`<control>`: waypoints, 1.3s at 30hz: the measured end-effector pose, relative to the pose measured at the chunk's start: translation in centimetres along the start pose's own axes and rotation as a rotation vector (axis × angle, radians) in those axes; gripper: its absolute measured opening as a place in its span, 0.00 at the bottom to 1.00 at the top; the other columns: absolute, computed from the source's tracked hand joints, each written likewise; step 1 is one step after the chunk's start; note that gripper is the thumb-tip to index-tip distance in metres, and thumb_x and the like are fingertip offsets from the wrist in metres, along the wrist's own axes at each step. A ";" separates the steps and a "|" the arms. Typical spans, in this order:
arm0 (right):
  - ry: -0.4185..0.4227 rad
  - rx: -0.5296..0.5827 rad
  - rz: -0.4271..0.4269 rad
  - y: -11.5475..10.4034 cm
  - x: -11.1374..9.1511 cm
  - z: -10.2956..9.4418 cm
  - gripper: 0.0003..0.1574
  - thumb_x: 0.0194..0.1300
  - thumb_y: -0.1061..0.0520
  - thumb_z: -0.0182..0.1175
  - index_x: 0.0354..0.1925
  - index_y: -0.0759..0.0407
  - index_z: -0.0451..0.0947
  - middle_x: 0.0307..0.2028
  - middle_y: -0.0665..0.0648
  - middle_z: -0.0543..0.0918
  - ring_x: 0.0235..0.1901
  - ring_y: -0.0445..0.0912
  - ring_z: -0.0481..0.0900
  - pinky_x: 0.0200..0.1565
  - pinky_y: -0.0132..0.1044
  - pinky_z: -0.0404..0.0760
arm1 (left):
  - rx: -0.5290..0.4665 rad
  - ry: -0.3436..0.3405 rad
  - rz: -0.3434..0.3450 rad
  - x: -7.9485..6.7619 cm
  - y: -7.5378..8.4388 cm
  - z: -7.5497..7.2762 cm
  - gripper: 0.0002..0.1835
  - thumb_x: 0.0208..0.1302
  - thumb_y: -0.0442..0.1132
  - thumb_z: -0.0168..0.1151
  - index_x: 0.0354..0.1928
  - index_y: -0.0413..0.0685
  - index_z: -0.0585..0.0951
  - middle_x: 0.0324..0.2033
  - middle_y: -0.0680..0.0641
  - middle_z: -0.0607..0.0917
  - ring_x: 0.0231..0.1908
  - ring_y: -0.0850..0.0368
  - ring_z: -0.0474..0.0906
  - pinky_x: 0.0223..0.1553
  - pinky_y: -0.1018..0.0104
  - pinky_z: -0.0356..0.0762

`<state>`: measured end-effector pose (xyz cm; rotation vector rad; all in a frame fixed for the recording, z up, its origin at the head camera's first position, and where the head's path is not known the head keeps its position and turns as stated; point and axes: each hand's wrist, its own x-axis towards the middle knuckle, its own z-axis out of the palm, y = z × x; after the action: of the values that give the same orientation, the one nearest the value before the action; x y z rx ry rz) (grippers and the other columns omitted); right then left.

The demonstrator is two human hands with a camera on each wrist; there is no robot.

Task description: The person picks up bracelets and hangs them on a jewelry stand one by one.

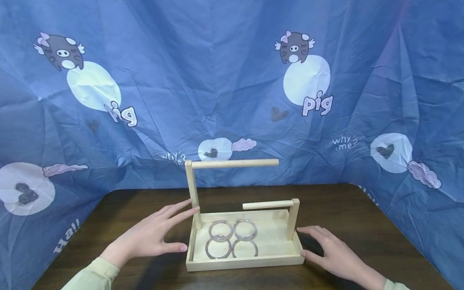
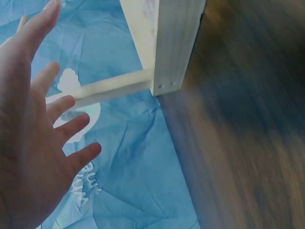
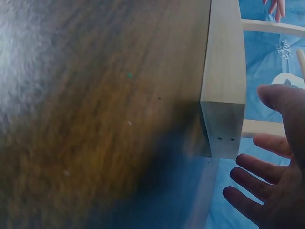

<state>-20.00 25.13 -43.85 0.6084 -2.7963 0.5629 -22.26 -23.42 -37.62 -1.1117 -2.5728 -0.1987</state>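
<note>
A pale wooden bracelet stand, with a shallow tray (image 1: 246, 264) as its base, sits on the table. At its left end rises a tall post with a long bar (image 1: 235, 163); a shorter post at the right carries a lower bar (image 1: 268, 205). Several translucent bangles (image 1: 244, 229) lie in the tray's left and middle part, some overlapping. My left hand (image 1: 152, 235) is spread beside the left end, fingertips by the tall post; touch cannot be told. At the right end my right hand (image 1: 331, 251) has its fingers extended, thumb near the front corner. Neither hand holds anything.
The dark brown table (image 1: 348, 209) extends around the stand. A blue cloth (image 1: 224, 80) printed with pigs and words hangs behind and at both sides, meeting the table's back edge.
</note>
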 end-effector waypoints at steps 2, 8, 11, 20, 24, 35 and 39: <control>-0.007 0.008 0.014 0.0 0.0 0.2 0.33 0.62 0.33 0.63 0.62 0.44 0.74 0.58 0.47 0.80 0.58 0.50 0.79 0.52 0.52 0.80 | 0.000 0.011 -0.008 0.4 0.0 0.0 0.45 0.57 0.67 0.64 0.75 0.67 0.61 0.73 0.48 0.66 0.67 0.47 0.71 0.54 0.48 0.79; -0.013 0.021 0.038 -0.1 0.1 0.6 0.32 0.63 0.35 0.63 0.61 0.45 0.75 0.57 0.48 0.81 0.58 0.49 0.80 0.52 0.51 0.81 | -0.014 0.035 -0.045 1.3 0.1 0.2 0.43 0.58 0.70 0.61 0.74 0.73 0.60 0.69 0.55 0.70 0.64 0.54 0.73 0.49 0.53 0.81; -0.027 0.032 0.056 -0.1 0.2 0.8 0.32 0.63 0.36 0.64 0.61 0.45 0.76 0.57 0.49 0.81 0.58 0.50 0.80 0.53 0.51 0.81 | -0.021 0.022 -0.053 1.7 0.3 0.4 0.43 0.59 0.71 0.59 0.75 0.75 0.58 0.70 0.55 0.69 0.64 0.53 0.73 0.47 0.54 0.82; -0.041 0.054 0.071 0.0 0.5 1.3 0.31 0.63 0.39 0.65 0.61 0.47 0.77 0.56 0.51 0.83 0.57 0.49 0.81 0.54 0.50 0.81 | -0.086 0.024 -0.077 3.3 1.5 1.0 0.42 0.60 0.69 0.60 0.75 0.72 0.59 0.70 0.55 0.68 0.64 0.53 0.74 0.48 0.54 0.82; -0.038 0.074 0.060 0.0 0.7 1.3 0.32 0.63 0.39 0.65 0.61 0.49 0.77 0.57 0.53 0.83 0.57 0.50 0.82 0.54 0.50 0.81 | -0.108 0.004 -0.090 4.3 2.0 1.2 0.42 0.60 0.72 0.56 0.75 0.74 0.58 0.71 0.57 0.67 0.65 0.53 0.73 0.50 0.53 0.81; -0.027 0.175 0.027 0.1 0.0 1.7 0.31 0.67 0.42 0.62 0.66 0.46 0.72 0.51 0.51 0.87 0.51 0.43 0.84 0.47 0.37 0.82 | -0.219 -0.075 -0.073 7.7 2.2 2.1 0.38 0.62 0.62 0.63 0.73 0.66 0.65 0.68 0.53 0.71 0.64 0.53 0.74 0.58 0.51 0.77; -0.046 0.219 0.052 0.1 0.0 1.8 0.32 0.68 0.42 0.61 0.66 0.47 0.71 0.53 0.52 0.86 0.51 0.43 0.84 0.47 0.37 0.82 | -0.310 -0.131 -0.074 8.6 2.2 2.9 0.36 0.64 0.59 0.63 0.73 0.63 0.66 0.68 0.54 0.72 0.61 0.55 0.77 0.59 0.52 0.76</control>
<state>-20.25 24.53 -45.48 0.5985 -2.8222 0.8856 -26.92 -15.32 -37.29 -1.1665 -2.7683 -0.5774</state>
